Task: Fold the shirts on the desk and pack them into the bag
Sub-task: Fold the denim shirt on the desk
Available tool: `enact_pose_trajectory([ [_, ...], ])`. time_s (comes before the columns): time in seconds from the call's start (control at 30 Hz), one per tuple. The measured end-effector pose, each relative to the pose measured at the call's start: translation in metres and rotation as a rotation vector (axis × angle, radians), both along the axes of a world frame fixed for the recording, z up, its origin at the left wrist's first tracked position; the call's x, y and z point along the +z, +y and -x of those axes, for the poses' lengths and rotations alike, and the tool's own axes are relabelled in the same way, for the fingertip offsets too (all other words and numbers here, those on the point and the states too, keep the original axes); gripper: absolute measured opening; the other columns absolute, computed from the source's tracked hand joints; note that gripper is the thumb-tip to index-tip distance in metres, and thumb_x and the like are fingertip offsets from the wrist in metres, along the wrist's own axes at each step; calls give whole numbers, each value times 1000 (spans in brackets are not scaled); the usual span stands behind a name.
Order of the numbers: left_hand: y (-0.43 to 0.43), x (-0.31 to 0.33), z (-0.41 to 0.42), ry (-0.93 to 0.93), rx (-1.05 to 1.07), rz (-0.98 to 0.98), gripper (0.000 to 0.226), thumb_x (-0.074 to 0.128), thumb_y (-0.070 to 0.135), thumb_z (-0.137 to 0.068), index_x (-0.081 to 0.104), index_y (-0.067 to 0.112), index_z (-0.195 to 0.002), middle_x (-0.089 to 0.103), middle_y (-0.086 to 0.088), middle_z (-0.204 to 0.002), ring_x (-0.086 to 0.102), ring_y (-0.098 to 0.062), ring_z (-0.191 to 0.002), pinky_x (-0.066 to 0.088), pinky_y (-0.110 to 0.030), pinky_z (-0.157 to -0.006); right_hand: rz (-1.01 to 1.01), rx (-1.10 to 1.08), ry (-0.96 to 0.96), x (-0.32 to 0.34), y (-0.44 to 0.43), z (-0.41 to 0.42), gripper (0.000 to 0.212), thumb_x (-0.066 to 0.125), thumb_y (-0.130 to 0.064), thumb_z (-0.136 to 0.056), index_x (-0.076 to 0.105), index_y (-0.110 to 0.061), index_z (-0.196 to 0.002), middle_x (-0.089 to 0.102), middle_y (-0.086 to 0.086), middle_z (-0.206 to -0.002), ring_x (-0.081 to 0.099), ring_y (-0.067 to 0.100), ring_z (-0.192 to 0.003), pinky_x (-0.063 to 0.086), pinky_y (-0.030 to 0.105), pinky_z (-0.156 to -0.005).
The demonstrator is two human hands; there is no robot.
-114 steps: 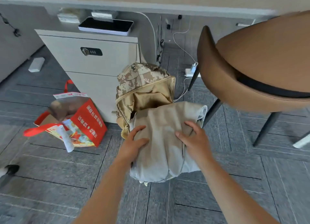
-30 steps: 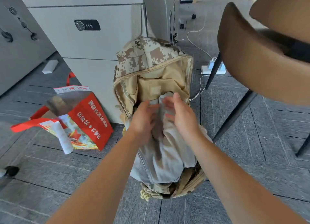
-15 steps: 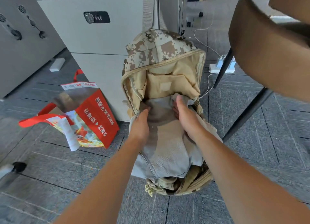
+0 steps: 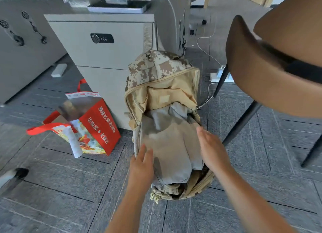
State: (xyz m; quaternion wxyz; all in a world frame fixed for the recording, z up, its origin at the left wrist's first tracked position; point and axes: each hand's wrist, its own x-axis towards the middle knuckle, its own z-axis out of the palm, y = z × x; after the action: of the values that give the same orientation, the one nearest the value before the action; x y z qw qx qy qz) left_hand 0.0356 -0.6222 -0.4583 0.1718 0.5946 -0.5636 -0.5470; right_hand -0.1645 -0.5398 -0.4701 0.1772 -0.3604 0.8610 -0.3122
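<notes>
A camouflage backpack [image 4: 156, 67] stands open on the floor, leaning against a grey drawer cabinet. A folded beige-grey shirt [image 4: 169, 142] lies inside its main compartment, filling the opening. My left hand [image 4: 142, 164] rests flat at the shirt's lower left edge, fingers apart, holding nothing. My right hand [image 4: 209, 149] hovers flat by the shirt's right side with its fingers extended, also holding nothing.
A red shopping bag [image 4: 90, 126] sits on the floor left of the backpack. The drawer cabinet [image 4: 104, 55] with a combination lock stands behind. A brown chair [image 4: 271, 65] fills the right side, its dark legs close to the backpack. Cables and a power strip [image 4: 217, 76] lie behind.
Both hands have pulled back out of the backpack's mouth toward me and opened flat. The shirt now lies settled deeper inside the compartment.
</notes>
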Motion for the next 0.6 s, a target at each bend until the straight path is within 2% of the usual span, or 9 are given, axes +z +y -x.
enact_pose_trajectory([
  [0.07, 7, 2, 4, 26, 24, -20, 62, 42, 61, -92, 38, 42, -150, 35, -1, -157, 37, -27, -141, 30, -50, -115, 59, -20, -195, 10, 5, -2, 46, 26, -27, -110, 41, -10, -149, 55, 15, -142, 52, 32, -128, 43, 41, -103],
  [0.17, 16, 7, 16, 106, 37, 30, 73, 37, 72, -79, 41, 46, -147, 34, 4, -158, 35, -20, -144, 27, -53, -119, 29, 9, -370, 21, 6, -1, 61, 15, -57, -105, 46, -29, -149, 49, -2, -150, 41, 18, -140, 32, 35, -109],
  [0.3, 19, 7, 39, 379, 91, 43, 49, 46, 73, -81, 51, 60, -128, 40, 14, -152, 36, -10, -141, 29, -47, -119, 59, -59, -485, 34, 8, -1, 62, 17, -60, -104, 39, -28, -153, 36, -6, -159, 31, 16, -147, 24, 33, -114],
  [0.37, 20, -4, 42, 400, 81, 32, 46, 46, 67, -89, 48, 53, -133, 42, 13, -148, 38, -12, -139, 30, -46, -117, 80, -52, -485, 31, 8, 0, 63, 18, -59, -104, 37, -27, -154, 35, -5, -160, 30, 17, -147, 23, 33, -115],
  [0.4, 21, -10, 41, 345, 65, 43, 45, 43, 63, -95, 45, 49, -137, 40, 12, -149, 36, -13, -138, 29, -45, -116, 78, -57, -492, 32, 9, -2, 65, 17, -61, -103, 37, -27, -154, 35, -4, -160, 31, 18, -147, 23, 34, -116],
  [0.47, 18, -23, 35, 251, 40, 60, 52, 37, 64, -93, 44, 43, -140, 38, 8, -150, 34, -15, -139, 28, -46, -117, 29, -79, -494, 27, 9, -4, 67, 17, -62, -103, 43, -23, -151, 43, 2, -155, 41, 21, -140, 29, 37, -112],
  [0.53, 8, -17, 27, 172, 49, 48, 57, 36, 64, -91, 48, 36, -139, 45, 6, -141, 42, -14, -132, 35, -40, -111, -49, -85, -428, 23, 8, -3, 72, 14, -62, -103, 60, -16, -133, 61, 13, -133, 59, 26, -113, 42, 40, -91],
  [0.6, -7, -1, 19, 62, 83, 73, 50, 38, 51, -98, 57, 16, -128, 57, 0, -120, 56, -14, -107, 41, -30, -82, -115, -45, -151, 18, 4, 4, 76, 8, -69, -98, 64, -17, -104, 66, 14, -98, 60, 30, -86, 40, 40, -74],
])
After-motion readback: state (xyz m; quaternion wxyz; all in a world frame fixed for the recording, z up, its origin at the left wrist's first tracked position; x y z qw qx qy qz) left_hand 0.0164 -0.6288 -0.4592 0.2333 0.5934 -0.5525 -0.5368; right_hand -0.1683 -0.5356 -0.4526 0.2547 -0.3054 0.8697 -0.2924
